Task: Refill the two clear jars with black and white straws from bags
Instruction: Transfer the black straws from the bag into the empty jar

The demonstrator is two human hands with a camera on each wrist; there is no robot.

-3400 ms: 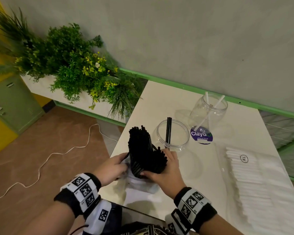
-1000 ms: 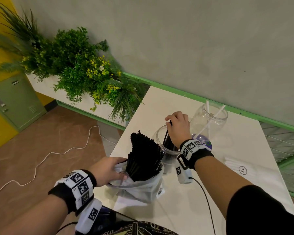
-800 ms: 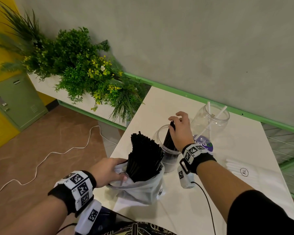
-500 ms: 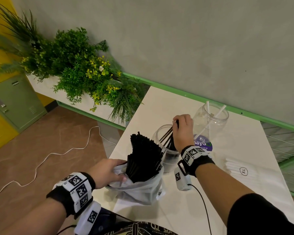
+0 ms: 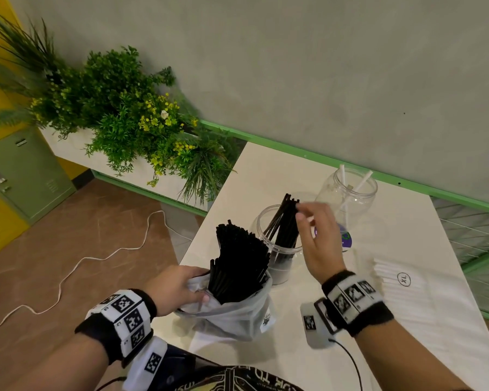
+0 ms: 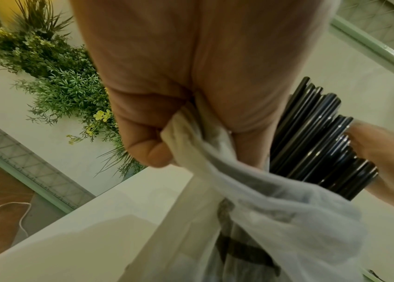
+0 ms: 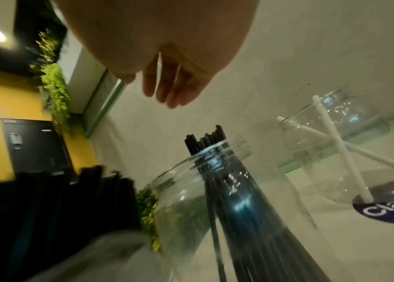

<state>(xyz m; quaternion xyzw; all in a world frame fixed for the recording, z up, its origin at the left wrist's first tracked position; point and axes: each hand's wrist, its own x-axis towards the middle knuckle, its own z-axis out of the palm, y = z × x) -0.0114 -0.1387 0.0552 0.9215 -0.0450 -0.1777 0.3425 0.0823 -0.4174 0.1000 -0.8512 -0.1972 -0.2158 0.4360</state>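
Right hand [image 5: 318, 238] lifted off jar [image 5: 277, 244], white table [image 5: 424, 227], grey wall [image 5: 322, 66]

At frame centre, a clear jar [image 5: 277, 244] holds leaning black straws [image 5: 284, 221]. Upper right, a second jar [image 5: 347, 193] holds two white straws [image 5: 362, 182]. Lower centre, a translucent bag [image 5: 232, 314] holds a black bundle [image 5: 237, 263].

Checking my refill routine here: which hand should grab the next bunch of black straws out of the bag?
Right. The right hand hangs open and empty beside the near clear jar, while the left hand grips the translucent plastic bag, keeping the black straw bundle upright.
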